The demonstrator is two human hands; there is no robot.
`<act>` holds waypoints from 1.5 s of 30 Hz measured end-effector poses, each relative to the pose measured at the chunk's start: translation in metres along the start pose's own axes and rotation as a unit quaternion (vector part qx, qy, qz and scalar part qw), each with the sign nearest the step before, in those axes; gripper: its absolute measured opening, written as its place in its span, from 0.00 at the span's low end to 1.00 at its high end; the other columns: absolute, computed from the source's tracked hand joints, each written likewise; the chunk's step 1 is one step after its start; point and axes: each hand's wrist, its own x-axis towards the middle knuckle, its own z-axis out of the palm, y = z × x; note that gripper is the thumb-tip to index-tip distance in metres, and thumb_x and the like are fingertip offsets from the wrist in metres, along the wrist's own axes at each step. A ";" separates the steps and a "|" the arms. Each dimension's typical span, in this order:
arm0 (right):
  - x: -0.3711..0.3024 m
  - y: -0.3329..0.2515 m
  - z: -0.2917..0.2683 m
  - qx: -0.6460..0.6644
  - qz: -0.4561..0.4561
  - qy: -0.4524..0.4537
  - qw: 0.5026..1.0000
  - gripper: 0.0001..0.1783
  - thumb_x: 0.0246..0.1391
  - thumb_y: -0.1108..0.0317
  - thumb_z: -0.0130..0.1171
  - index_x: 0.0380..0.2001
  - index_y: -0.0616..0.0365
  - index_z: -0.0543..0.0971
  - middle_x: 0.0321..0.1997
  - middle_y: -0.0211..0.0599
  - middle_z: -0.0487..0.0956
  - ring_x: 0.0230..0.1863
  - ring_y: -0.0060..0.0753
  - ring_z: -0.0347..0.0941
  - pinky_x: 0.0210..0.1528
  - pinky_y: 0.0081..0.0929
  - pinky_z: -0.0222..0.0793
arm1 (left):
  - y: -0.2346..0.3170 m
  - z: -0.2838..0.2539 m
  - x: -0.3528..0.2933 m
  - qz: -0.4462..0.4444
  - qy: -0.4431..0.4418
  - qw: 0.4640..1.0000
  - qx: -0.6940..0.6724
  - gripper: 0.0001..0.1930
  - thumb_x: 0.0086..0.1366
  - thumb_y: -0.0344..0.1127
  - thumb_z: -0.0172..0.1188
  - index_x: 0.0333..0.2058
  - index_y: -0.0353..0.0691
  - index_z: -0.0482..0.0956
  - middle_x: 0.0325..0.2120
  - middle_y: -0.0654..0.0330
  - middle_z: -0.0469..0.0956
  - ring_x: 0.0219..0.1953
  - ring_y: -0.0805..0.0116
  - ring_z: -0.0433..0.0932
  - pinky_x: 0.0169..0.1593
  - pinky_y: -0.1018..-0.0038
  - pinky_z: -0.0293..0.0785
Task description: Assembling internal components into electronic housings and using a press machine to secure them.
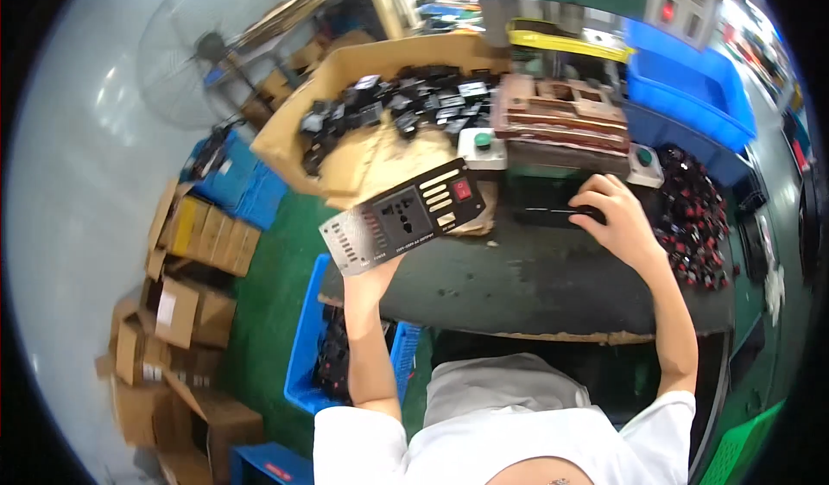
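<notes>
A black panel (pixel 404 211) with a socket, slots and a red rocker switch (pixel 463 190) is tilted up in front of me. My left hand (pixel 370 282) grips its near edge from below, and most of the fingers are hidden behind it. To the right, my right hand (pixel 611 215) pinches the end of a dark flat piece (pixel 546 215), blurred and lying low before the press fixture (pixel 563 131). Two white button boxes with green buttons flank that fixture, the left one (pixel 482 148) just beyond the panel.
A large cardboard box (pixel 289 131) of black parts stands at the far left of the dark table (pixel 518 291). Small red and black pieces (pixel 695 217) are heaped at right. Blue crates (pixel 691 88) stand behind them; another blue crate (pixel 315 338) sits below the table's left edge.
</notes>
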 end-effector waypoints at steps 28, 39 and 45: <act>0.013 0.007 0.002 -0.049 -0.008 0.102 0.994 0.16 0.49 0.81 0.52 0.43 0.59 0.75 0.41 0.42 0.78 0.43 0.46 0.74 0.43 0.31 0.69 | -0.018 -0.057 0.004 -0.057 0.138 0.986 0.081 0.07 0.62 0.28 0.53 0.37 0.31 0.74 0.27 0.59 0.76 0.32 0.73 0.75 0.40 0.76 0.71; 0.115 0.079 -0.016 -0.139 -0.077 0.016 0.987 0.16 0.55 0.58 0.53 0.40 0.58 0.78 0.42 0.40 0.79 0.44 0.44 0.74 0.50 0.31 0.67 | -0.149 0.011 0.188 0.075 -0.200 0.807 0.551 0.28 0.54 0.31 0.57 0.55 0.36 0.62 0.54 0.55 0.64 0.55 0.56 0.64 0.52 0.61 0.66; 0.116 0.100 -0.030 -0.093 -0.027 -0.003 0.995 0.19 0.52 0.52 0.57 0.34 0.59 0.81 0.40 0.38 0.80 0.42 0.41 0.75 0.50 0.31 0.68 | -0.168 0.020 0.207 0.107 -0.178 0.811 0.548 0.27 0.51 0.29 0.60 0.52 0.32 0.65 0.49 0.52 0.66 0.50 0.52 0.67 0.52 0.64 0.68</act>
